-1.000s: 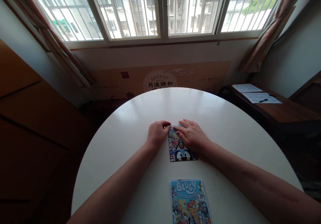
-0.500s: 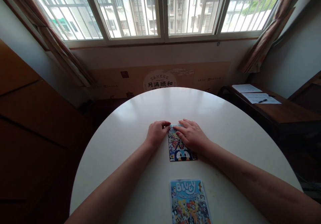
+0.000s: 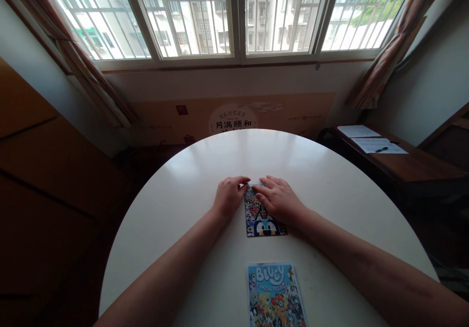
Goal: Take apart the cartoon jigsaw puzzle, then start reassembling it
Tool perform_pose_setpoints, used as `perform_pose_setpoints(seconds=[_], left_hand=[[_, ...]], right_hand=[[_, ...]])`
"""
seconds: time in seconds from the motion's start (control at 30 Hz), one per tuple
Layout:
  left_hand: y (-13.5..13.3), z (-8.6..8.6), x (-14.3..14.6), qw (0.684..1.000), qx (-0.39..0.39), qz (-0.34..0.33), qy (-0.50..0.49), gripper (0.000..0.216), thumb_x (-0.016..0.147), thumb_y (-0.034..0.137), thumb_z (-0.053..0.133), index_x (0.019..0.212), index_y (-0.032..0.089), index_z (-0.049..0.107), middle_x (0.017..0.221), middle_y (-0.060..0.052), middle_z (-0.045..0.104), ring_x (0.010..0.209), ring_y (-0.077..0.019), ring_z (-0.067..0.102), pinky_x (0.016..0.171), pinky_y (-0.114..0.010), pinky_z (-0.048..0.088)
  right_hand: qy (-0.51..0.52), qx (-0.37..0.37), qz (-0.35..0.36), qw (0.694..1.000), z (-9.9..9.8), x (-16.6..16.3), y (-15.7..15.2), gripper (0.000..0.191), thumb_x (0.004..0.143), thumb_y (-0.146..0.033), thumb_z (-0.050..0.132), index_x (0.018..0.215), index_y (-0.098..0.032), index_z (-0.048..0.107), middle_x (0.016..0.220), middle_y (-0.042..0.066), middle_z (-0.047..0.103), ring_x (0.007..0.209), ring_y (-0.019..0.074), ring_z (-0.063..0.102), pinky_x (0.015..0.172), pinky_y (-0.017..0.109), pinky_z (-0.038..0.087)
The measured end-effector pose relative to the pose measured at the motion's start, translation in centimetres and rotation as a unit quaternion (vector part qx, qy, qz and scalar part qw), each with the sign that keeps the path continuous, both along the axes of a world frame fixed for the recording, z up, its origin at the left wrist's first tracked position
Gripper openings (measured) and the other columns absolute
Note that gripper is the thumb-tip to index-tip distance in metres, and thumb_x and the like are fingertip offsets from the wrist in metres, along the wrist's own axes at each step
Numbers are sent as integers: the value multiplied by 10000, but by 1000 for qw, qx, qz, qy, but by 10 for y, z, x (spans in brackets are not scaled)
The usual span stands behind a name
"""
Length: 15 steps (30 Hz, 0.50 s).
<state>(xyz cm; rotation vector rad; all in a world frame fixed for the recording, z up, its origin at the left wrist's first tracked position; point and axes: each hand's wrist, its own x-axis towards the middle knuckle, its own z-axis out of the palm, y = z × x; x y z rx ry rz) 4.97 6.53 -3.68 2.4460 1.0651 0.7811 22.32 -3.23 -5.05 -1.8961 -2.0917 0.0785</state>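
A small colourful picture card (image 3: 261,222) with a blue cartoon dog lies flat in the middle of the round white table (image 3: 190,195). My left hand (image 3: 228,197) rests at the card's upper left corner, fingers curled, thumb and forefinger pinched at its edge. My right hand (image 3: 279,199) lies flat over the card's upper right part, fingers stretched and pressing on it. A second printed sheet (image 3: 275,295) titled "Bluey Fanzine Project" lies nearer me at the table's front edge.
Behind the table are a barred window (image 3: 234,14) with curtains, and a cardboard panel (image 3: 234,117) with printed characters against the wall. A dark wooden side table (image 3: 410,163) at the right carries papers (image 3: 377,144) and a pen. Wooden cabinets (image 3: 40,170) stand at the left.
Both hands stay on the card in the same pose. The view has shifted slightly; nothing on the table has moved.
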Motion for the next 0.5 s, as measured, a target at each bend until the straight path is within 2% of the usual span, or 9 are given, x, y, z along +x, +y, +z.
perform_pose_setpoints(seconds=[0.27,0.5], left_hand=[[-1,-1,1,999,37,-22,10,240,840,133,660,1025,242,766,1037,-25,757,979,-231,666,925,-358,493],[1,-3,5,999,30,-21,21,190,854,177,662,1004,244,755,970,-8,762,957,-231,649,917,-364,493]], right_hand=[[1,1,-1,1000,2,-2,-1,437,1022,-441,348,1384,-311,554,1472,73,474,1401,307,366,1132,560,268],[-3,1,-2,1000,0,-3,-1,434,1017,-439,350,1380,-306,547,1471,68,478,1404,308,367,1130,573,273]])
